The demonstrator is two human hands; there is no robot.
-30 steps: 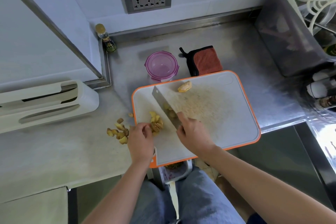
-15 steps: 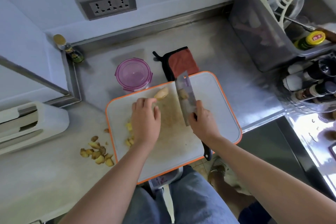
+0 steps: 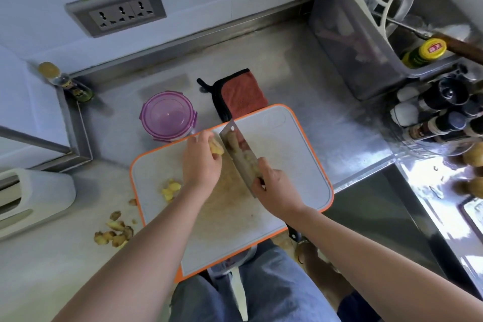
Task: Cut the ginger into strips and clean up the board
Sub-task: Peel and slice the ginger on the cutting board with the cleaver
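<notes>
A white cutting board with an orange rim lies on the steel counter, its near end hanging over the edge. My left hand grips a piece of ginger at the board's far left part. My right hand holds a cleaver by the handle, blade standing right beside the ginger. A small pile of cut ginger pieces sits on the board's left side. Ginger peel scraps lie on the counter left of the board.
A round purple-lidded container and a red-and-black cloth sit just behind the board. A small bottle stands in the back left corner. A utensil bin and seasoning bottles crowd the right. A white appliance lies left.
My left hand left the cut pile and reached to the far ginger piece, now gripping it. My right hand swung the cleaver over beside it. The view shifted right.
</notes>
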